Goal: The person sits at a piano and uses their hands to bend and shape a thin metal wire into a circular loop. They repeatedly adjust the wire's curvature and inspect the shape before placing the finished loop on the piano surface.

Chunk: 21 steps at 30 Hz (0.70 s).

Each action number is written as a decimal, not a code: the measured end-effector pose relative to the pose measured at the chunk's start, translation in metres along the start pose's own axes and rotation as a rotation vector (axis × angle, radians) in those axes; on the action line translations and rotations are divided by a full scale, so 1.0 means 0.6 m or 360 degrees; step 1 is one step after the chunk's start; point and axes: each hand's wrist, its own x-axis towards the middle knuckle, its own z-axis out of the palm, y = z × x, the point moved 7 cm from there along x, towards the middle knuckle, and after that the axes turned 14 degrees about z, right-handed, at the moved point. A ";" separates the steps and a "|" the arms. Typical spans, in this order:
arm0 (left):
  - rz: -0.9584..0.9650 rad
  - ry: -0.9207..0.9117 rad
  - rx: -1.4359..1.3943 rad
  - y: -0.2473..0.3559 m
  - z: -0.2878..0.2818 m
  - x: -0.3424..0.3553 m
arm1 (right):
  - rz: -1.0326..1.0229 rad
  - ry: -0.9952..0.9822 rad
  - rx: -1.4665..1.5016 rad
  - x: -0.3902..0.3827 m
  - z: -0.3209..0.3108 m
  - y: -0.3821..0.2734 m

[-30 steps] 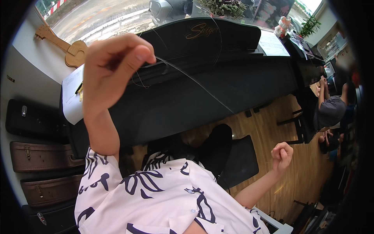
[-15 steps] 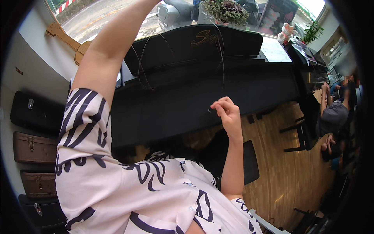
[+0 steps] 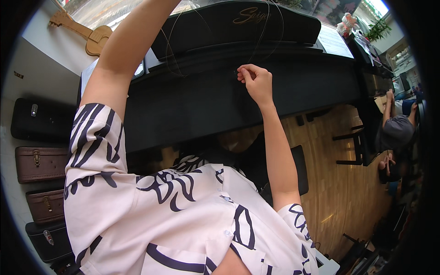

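Note:
My left forearm stretches up past the top edge, hiding my left hand from view. My right hand point(image 3: 253, 79) is raised over the black piano point(image 3: 201, 110), its fingers curled and pinched near some thin, pale strands point(image 3: 168, 48) that hang in loops in front of the upright panel point(image 3: 206, 34) with gold lettering. Whatever is between my right fingertips is too fine to make out.
A small wooden guitar point(image 3: 96, 41) lies on the left ledge above stacked instrument cases point(image 3: 39, 162). Papers point(image 3: 334, 41), a plush toy point(image 3: 348, 23) and a plant point(image 3: 378, 32) are at back right. Another person point(image 3: 396, 130) sits beside a black chair point(image 3: 350, 144).
My left arm has reached upward, taking the hand out of view. My right hand has risen from low on the right to over the piano, further forward and leftward.

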 end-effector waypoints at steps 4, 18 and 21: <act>0.0321 0.0167 -0.0319 0.198 -0.062 -0.060 | -0.0065 0.0008 -0.0146 0.016 0.024 0.006; 0.0624 0.0965 -0.1335 0.447 -0.101 -0.291 | -0.0380 0.0349 -0.0398 0.009 0.035 0.006; 0.1058 0.0552 -0.1213 0.445 -0.116 -0.294 | -0.0349 0.0399 -0.0419 0.000 0.020 0.011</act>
